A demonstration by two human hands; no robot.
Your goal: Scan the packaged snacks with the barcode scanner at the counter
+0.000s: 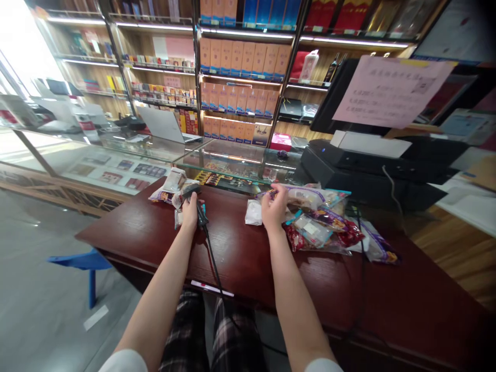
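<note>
Gripping a black corded scanner (190,192) tight in the closed left hand (189,213) just over a dark red desk (155,243), resting the half-open right hand (274,207) on a clear snack bag (306,197), with more bags (168,187) just left of the scanner.

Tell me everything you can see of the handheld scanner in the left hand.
The handheld barcode scanner is black, with a matte plastic look, a wider head and a narrower grip. The left hand is closed around it and hides part of the grip. It is held tilted, just above the dark red table, with the head angled away from the person over plastic packets. A thin black cord leaves the lower end and runs across the tabletop toward the near edge.
</note>
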